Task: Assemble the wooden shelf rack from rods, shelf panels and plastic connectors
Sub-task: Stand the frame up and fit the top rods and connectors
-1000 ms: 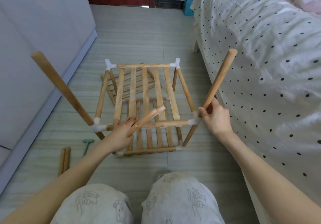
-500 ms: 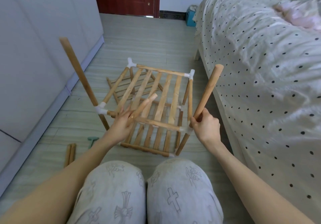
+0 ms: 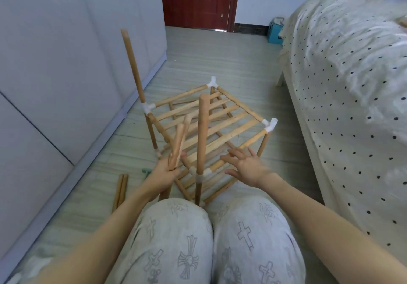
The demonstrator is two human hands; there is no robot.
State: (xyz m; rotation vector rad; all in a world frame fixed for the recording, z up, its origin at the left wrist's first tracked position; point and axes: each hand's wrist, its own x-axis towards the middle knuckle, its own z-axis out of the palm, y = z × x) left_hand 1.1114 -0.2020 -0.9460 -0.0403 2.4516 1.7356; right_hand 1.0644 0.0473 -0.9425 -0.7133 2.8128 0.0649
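One view only: head cam, wide-angle, worn by a seated person, looking fwd and steeply down. Knees (image 3: 207,239) fill the bottom edge, both forearms run up from the lower corners. Left hand (image 3: 164,173) and right hand (image 3: 246,167) sit near mid-frame, close to the lens, w/ the rack (image 3: 211,129) just beyond them on the floor (image 3: 220,59). Lens faces down the room toward a door (image 3: 198,1) at top centre. Cabinet (image 3: 55,63) runs along the left edge, bed (image 3: 352,85) along the right; both bend w/ the wide lens. No 2nd view, so no shared area.
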